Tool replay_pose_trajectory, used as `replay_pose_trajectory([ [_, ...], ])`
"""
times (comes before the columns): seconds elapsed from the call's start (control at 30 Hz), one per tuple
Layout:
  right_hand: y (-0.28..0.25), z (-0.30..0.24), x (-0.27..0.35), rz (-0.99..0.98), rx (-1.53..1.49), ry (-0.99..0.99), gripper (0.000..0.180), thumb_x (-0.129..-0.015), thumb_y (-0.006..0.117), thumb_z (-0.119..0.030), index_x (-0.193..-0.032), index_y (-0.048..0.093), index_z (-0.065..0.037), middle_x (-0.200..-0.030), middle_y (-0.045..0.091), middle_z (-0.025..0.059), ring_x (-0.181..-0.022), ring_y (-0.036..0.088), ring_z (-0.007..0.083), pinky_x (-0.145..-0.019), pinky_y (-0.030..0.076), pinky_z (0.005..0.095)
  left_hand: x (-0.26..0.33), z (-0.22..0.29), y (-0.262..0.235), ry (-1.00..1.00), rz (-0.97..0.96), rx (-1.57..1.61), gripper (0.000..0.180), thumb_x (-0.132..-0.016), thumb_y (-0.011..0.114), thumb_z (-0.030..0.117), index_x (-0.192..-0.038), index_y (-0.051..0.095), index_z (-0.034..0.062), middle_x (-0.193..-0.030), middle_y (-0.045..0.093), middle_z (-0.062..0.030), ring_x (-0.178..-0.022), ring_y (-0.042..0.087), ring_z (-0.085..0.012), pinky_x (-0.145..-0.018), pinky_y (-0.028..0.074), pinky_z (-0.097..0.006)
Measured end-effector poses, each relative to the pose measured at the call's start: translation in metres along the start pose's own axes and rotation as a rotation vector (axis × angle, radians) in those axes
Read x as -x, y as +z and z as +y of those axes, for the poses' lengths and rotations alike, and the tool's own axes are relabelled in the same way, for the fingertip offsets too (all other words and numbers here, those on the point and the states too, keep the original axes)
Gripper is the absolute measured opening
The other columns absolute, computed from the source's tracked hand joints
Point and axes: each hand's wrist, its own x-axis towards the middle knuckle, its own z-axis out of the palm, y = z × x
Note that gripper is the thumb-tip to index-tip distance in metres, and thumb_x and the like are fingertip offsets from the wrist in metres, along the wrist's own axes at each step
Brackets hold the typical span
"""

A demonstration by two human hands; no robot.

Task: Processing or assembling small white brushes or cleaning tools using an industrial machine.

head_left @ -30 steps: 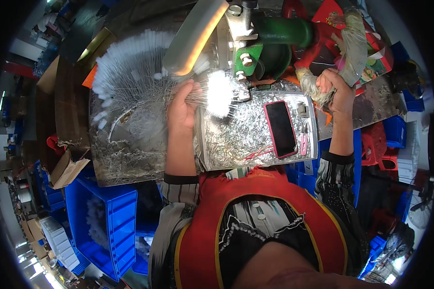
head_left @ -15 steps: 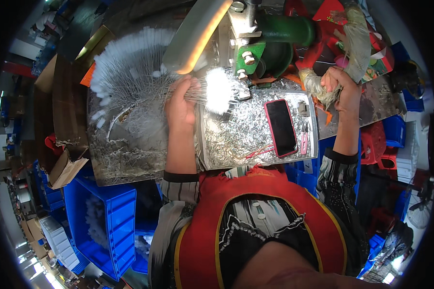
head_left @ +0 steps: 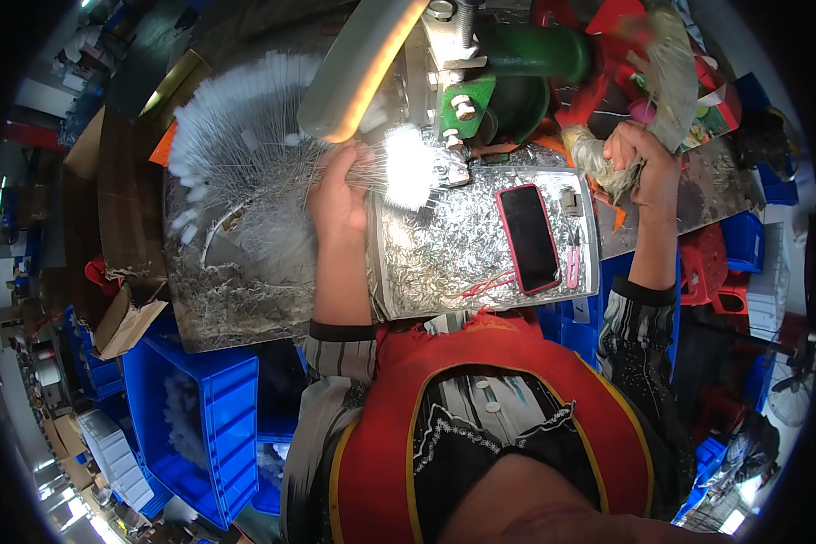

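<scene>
My left hand (head_left: pixel 340 195) is closed around the thin wire stems of a bunch of small white-bristled brushes (head_left: pixel 408 170). Their bright white heads point right, beside the metal jaw (head_left: pixel 451 170) of a green hand press (head_left: pixel 539 53). At the right, my right hand (head_left: pixel 648 172) wraps its fingers around the press's lever handle (head_left: pixel 598 163), which is bound in pale, worn wrapping. A large fan of similar wire-stemmed white brushes (head_left: pixel 236 113) lies to the left of my left hand. Just where the stems end inside my left fist is hidden.
A lit lamp (head_left: pixel 363 72) hangs over the brushes. On the tray strewn with metal clippings (head_left: pixel 426 263) lie a red-edged phone (head_left: pixel 529 238), pink thread snips (head_left: pixel 573 263) and a small metal block (head_left: pixel 570 203). Blue bins (head_left: pixel 227 426) stand below; a torn cardboard box (head_left: pixel 127 317) sits left.
Both hands keep their grips in nearly the same places. The whole view has shifted very slightly.
</scene>
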Motion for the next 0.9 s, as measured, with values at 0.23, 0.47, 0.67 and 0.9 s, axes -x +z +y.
replay_pose_trajectory([
  [0.23,-0.012,0.038,-0.004,-0.087,-0.054,-0.233,0.024,-0.075,0.049,-0.002,-0.051,0.044,-0.003,-0.049,0.044,0.0062,-0.049,0.046,0.0159,-0.056,0.040,0.0289,0.000,0.001,0.003,0.008,-0.031,-0.007,0.023,-0.073,0.059,-0.002,-0.095,0.055,-0.0055,-0.089,0.059,-0.0135,-0.081,0.058,-0.0209,-0.071,0.049,-0.030],
  [0.47,-0.013,0.029,-0.005,-0.159,-0.046,-0.166,0.021,-0.074,0.051,-0.005,-0.053,0.047,-0.001,-0.048,0.045,0.0080,-0.048,0.046,0.0167,-0.054,0.040,0.0285,-0.004,0.003,-0.005,-0.055,-0.201,-0.016,0.021,-0.077,0.055,0.000,-0.097,0.054,-0.0046,-0.091,0.060,-0.0159,-0.081,0.060,-0.0240,-0.072,0.051,-0.033],
  [0.67,-0.005,0.004,-0.003,-0.034,-0.032,-0.018,0.021,-0.073,0.054,-0.007,-0.054,0.049,0.000,-0.047,0.043,0.0063,-0.047,0.045,0.0162,-0.052,0.039,0.0282,-0.008,-0.003,-0.011,-0.036,-0.195,0.070,0.022,-0.078,0.054,0.000,-0.099,0.052,-0.0038,-0.093,0.060,-0.0164,-0.083,0.060,-0.0247,-0.073,0.051,-0.034],
  [0.9,-0.008,0.018,-0.002,-0.080,-0.038,-0.110,0.021,-0.072,0.053,-0.005,-0.052,0.047,-0.002,-0.047,0.042,0.0053,-0.046,0.045,0.0161,-0.055,0.040,0.0294,-0.004,0.000,-0.002,-0.036,-0.155,0.059,0.022,-0.078,0.054,-0.001,-0.099,0.051,-0.0049,-0.093,0.059,-0.0170,-0.082,0.060,-0.0252,-0.073,0.052,-0.033],
])
